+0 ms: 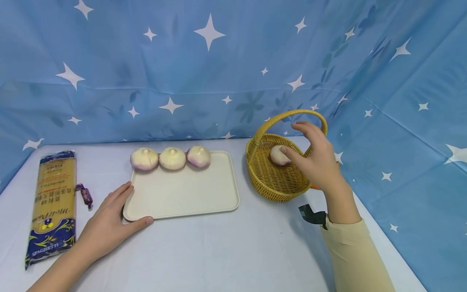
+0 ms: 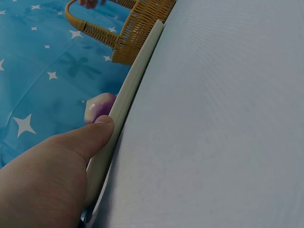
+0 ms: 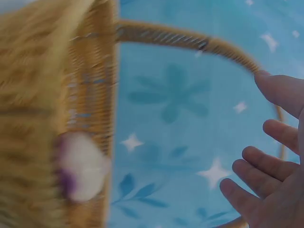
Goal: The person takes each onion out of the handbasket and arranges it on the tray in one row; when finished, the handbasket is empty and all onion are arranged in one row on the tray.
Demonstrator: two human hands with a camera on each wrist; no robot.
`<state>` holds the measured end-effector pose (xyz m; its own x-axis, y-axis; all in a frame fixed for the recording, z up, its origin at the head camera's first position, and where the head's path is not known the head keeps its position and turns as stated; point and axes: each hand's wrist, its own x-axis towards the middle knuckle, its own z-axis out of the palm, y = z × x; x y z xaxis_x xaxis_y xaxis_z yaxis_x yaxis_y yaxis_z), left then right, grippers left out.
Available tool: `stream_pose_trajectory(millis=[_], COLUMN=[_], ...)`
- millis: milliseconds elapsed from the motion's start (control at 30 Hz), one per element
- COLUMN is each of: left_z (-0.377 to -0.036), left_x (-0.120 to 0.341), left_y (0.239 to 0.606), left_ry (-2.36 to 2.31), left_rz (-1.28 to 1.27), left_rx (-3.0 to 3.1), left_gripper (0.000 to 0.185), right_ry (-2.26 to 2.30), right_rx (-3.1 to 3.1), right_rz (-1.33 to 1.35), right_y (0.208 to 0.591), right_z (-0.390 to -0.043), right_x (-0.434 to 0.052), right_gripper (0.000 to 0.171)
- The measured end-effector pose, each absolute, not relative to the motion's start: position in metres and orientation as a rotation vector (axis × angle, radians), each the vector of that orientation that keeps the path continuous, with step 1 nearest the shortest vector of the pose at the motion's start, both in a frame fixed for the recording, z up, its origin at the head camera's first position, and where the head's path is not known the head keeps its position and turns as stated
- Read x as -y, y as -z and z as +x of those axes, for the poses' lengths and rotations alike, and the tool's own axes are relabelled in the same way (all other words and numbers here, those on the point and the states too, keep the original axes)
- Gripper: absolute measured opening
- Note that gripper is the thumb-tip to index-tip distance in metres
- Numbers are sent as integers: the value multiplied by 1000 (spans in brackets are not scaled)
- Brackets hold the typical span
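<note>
Three white-and-purple turnip-like vegetables (image 1: 172,158) sit in a row along the back left of the cream tray (image 1: 182,194). My left hand (image 1: 113,221) rests at the tray's front left corner, fingers along its left edge and thumb on the front rim. In the left wrist view that thumb (image 2: 90,137) lies against the rim. Another such vegetable (image 3: 83,166) lies inside the wicker basket (image 1: 271,190). Above the basket's right side, my right hand (image 1: 317,158) is spread with nothing in it, its fingers close to the arched handle (image 1: 292,112).
A pack of spaghetti (image 1: 54,202) lies at the table's left, with a purple wrapped candy (image 1: 85,195) beside it. Something orange (image 1: 315,186) is mostly hidden behind the basket. Blue star-patterned cloth (image 1: 208,81) stands at the back and sides of the white table.
</note>
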<state>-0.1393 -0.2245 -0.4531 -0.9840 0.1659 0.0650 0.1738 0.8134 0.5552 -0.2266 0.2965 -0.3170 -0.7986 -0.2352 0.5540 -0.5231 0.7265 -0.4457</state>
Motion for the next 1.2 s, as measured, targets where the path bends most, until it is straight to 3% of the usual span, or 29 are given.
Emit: stream_pose_trajectory(millis=[333, 700, 1200], left_z=[-139, -140, -141], left_x=[224, 225, 225], left_y=[453, 455, 453], left_ry=[923, 911, 916], left_rz=[-277, -270, -271], left_rx=[2978, 2984, 2984], left_gripper=[121, 121, 122], right_ry=[-958, -908, -834], right_rx=[2776, 2916, 2956], right_rz=[357, 335, 337], right_y=[363, 384, 389], right_z=[-257, -271, -274], right_x=[-318, -319, -316], right_gripper=[72, 86, 73])
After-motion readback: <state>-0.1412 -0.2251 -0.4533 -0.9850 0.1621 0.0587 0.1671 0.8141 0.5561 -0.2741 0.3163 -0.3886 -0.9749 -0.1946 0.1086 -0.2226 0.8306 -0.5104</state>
